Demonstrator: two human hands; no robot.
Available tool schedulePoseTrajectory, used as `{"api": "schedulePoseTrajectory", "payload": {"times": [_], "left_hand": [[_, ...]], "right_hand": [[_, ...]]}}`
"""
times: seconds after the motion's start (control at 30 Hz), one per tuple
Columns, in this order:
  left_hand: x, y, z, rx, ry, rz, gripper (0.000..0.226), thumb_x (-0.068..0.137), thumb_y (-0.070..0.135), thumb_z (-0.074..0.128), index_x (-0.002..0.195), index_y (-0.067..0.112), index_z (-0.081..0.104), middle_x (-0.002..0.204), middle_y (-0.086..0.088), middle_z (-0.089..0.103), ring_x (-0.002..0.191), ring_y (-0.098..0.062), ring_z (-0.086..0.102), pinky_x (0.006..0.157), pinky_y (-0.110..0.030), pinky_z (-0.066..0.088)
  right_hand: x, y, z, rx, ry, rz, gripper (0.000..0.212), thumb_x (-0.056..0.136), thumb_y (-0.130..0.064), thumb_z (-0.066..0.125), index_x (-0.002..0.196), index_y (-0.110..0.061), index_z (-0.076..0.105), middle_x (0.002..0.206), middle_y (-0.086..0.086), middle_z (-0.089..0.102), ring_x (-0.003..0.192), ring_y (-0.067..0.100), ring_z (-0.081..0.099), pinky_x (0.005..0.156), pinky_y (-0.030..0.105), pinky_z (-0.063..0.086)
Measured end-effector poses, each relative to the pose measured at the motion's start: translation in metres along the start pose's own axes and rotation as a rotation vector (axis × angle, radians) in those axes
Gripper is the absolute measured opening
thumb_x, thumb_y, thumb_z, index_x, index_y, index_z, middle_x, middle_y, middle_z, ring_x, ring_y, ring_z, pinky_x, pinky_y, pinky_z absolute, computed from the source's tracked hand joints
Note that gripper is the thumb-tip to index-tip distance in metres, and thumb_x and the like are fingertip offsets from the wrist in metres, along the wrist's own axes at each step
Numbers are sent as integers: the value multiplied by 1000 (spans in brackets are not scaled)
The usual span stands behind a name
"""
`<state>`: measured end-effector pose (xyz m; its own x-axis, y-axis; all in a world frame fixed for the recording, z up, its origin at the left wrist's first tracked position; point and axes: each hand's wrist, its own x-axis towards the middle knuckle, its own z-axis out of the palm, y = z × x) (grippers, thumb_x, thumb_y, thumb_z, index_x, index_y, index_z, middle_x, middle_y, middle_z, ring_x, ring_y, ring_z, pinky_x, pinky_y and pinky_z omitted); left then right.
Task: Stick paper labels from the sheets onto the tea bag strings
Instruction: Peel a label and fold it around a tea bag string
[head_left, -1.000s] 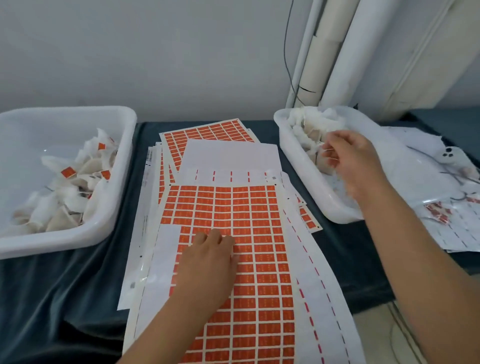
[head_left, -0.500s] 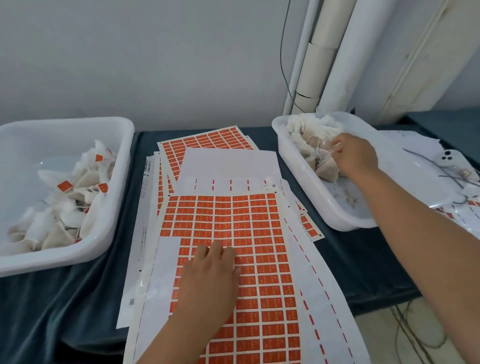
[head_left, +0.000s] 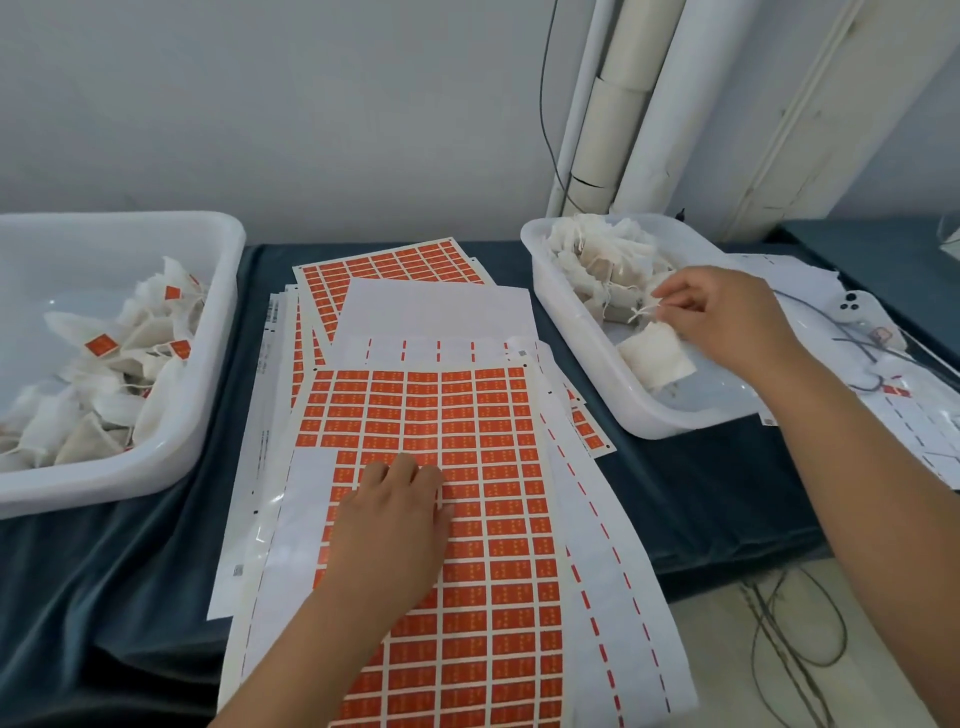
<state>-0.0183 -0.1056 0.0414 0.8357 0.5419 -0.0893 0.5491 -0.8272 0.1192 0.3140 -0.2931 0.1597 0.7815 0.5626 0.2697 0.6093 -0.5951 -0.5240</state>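
Head view:
- The left hand (head_left: 395, 525) lay palm down on the top label sheet (head_left: 488, 415), fingers straight and close together, holding nothing, with the fingertips at the edge where the orange labels gave way to bare backing.
- That sheet headed a loose stack of sheets (head_left: 436, 312) spread down the middle of the dark cloth (head_left: 701, 493), its near end hanging over the table edge.
- Its upper left part was stripped to white backing; the remaining rows were full of orange labels.
- The right hand (head_left: 727, 317) reached into the right tub (head_left: 571, 338), thumb and forefinger pinched on a thin white string (head_left: 641, 312), the other fingers loosely curled.
- The string ran to a tea bag (head_left: 657, 358) lying on the tub floor just below the hand, with no label visible on it.
- A pile of unlabelled tea bags (head_left: 597, 260) filled the far corner of the same tub, near the pinched string.
- The left tub (head_left: 218, 338) stood well apart on the other side of the sheets and held labelled tea bags (head_left: 104, 364), several showing orange tags.
- Beyond the right tub lay used backing sheets (head_left: 924, 431), a white phone (head_left: 857, 312) and a grey cord.
- White pipes (head_left: 623, 104) rose against the wall behind, and cables (head_left: 795, 649) trailed on the floor.
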Motion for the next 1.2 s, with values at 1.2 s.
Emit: {"api": "schedulePoseTrajectory", "payload": {"times": [1.2], "left_hand": [[-29,49,-50,-729,265,243,99,77,85,60,155,68,1,151,59,1,139,28,13,115,-28,19]], "right_hand": [[-98,-138,-5,756,13,-7,16,85,-19,84,98,-24,76,88,2,80,78,17,78,72,29,62]]}}
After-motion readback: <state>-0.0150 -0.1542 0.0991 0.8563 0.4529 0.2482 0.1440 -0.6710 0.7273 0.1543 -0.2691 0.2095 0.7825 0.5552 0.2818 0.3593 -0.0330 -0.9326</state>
